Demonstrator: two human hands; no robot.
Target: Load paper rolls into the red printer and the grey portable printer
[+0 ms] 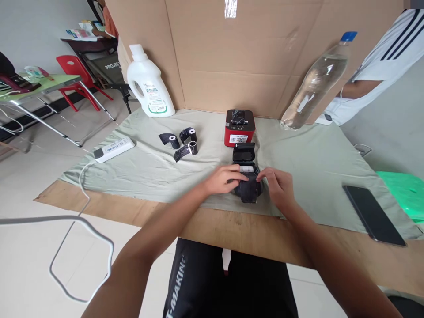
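A small black printer (260, 191) stands near the table's front edge with its lid (244, 152) tipped open toward the back. Inside it sits a paper roll (246, 168) showing white at the top, and its black paper strip (249, 192) hangs forward over the printer's front. My left hand (222, 179) is at the strip's left side, its fingers bent over the paper. At the right edge, my right hand (277, 183) pinches with thumb and forefinger against the strip. The fingertips partly cover the printer's opening.
Several black paper rolls (188, 148) lie left of centre. A red and black box-shaped device (240, 128) stands behind the printer. Around it are a white jug (150, 84), a large water bottle (316, 84), a power strip (114, 149) and a phone (374, 215). Cardboard (228, 57) walls the back.
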